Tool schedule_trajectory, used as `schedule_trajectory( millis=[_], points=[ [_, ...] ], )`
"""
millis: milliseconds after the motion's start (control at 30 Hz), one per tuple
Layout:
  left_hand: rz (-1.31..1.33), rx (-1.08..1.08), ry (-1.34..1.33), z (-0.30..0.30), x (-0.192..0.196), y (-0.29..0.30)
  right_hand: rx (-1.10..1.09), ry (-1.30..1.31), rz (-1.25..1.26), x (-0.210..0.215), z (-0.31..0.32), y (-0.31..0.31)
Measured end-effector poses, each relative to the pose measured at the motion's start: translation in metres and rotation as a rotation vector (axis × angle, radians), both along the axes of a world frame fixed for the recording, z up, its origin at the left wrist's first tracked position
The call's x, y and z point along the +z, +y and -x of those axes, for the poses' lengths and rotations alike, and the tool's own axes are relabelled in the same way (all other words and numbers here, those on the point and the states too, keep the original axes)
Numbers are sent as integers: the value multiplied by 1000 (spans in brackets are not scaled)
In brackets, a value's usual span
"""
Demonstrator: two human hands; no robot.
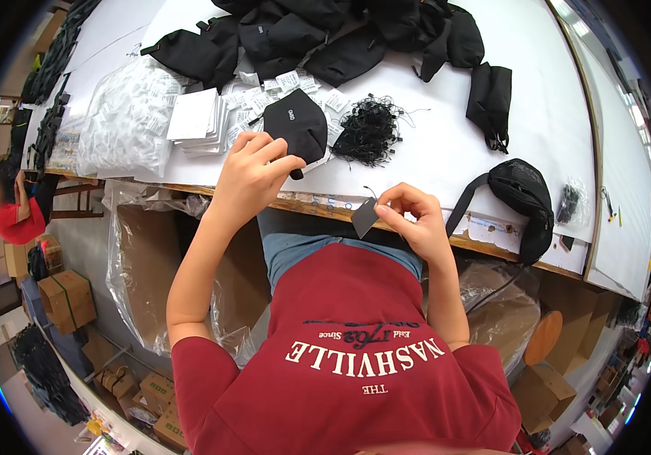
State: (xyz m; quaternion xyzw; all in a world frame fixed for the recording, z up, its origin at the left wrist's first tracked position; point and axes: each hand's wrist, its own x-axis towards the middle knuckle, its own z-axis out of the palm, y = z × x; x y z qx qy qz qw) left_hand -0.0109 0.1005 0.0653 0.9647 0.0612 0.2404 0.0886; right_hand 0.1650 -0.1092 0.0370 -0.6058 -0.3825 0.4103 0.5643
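Left hand on a black pouch, right hand on a dark tag, both at the near edge of a white surface

Viewed from my remote station, the writing is as follows. A small pale mark sits on the face of the black pouch [300, 125]. White lettering and darker script cross the red shirt [333, 284], upside down to me. Loose labels [253, 98] beyond the left hand carry fine print, too small for me to read; blue print runs along the near edge of the surface [435, 144], between the hands.

The hands are apart from each other. The left hand [255, 176] is closed on the near left side of the pouch, which it holds over the labels. The right hand [415, 220] pinches the dark tag [365, 218], a short cord at its top, between thumb and fingers, just off the edge.

Left of the left hand I note a stack of white cards [192, 117] and a clear bag [128, 114] of white labels. Beyond and between the hands lies a tangle of black strings [368, 133]; farther off, heaped black pouches [280, 34]. Right of the right hand, a black mesh bag [520, 189] overhangs the edge. At far left appear a person [26, 216] in red and cartons [67, 299].
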Motion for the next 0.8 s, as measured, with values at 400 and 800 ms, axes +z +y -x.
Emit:
schedule_trajectory(
  millis=[400,800],
  points=[
    [923,270,-749,-12,-26,-32,44,16,18,-3,6,3],
    [1147,384,-813,-13,-44,-71,31,-135,-92,8,21,24]
  ],
)
